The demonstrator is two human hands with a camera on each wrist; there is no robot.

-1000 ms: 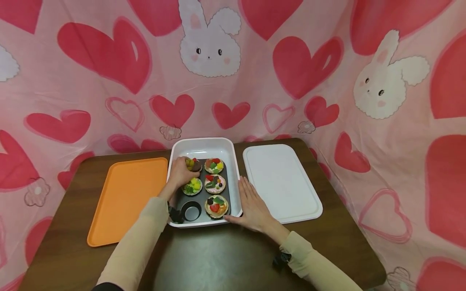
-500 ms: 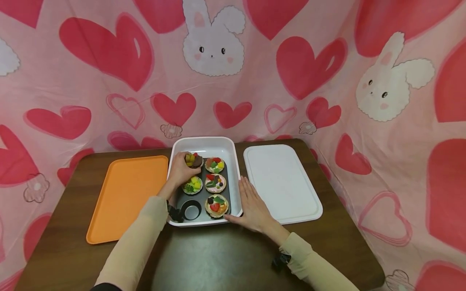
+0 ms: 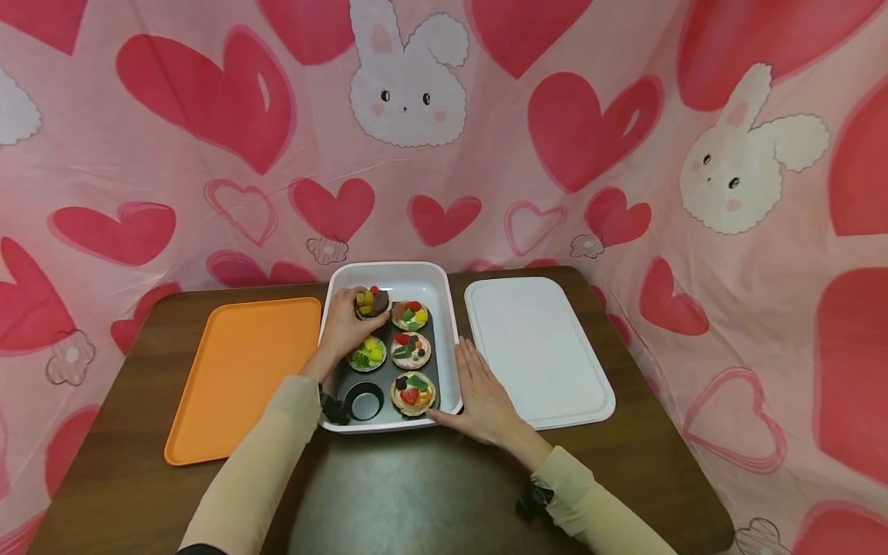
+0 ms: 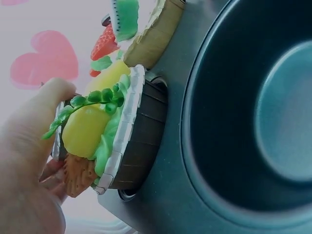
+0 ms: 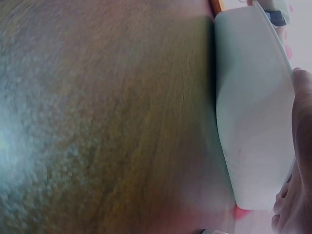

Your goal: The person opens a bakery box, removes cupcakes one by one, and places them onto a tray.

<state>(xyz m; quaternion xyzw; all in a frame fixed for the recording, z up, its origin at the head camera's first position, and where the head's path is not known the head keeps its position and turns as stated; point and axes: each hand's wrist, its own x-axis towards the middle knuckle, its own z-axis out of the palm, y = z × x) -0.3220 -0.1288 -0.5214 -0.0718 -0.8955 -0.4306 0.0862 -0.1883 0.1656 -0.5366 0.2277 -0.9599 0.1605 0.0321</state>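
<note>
My left hand [image 3: 343, 324] grips a small fruit tart [image 3: 372, 302] with yellow and brown toppings and a red dot, above the back-left place of a dark muffin tin [image 3: 375, 376]. In the left wrist view, the left hand [image 4: 29, 146] is partly behind a yellow-and-green tart [image 4: 87, 129] in a dark cup; its held tart is mostly hidden. The tin sits inside a white deep tray [image 3: 451, 362]. Against this tray's right side rests my right hand [image 3: 486, 401], fingers straight, thumb at the front corner. The right wrist view shows the tray's outer wall [image 5: 253, 107].
More tarts sit in the tin, among them a strawberry one [image 3: 413, 393] and a pink one [image 3: 410, 350]. The front-left well [image 3: 364, 401] holds nothing. An orange tray [image 3: 243, 378] lies left, a white board [image 3: 537, 347] right, on a brown table [image 3: 402, 493].
My left hand has raised the tart slightly from its well and shifted it a little right. My right hand stays against the white tray.
</note>
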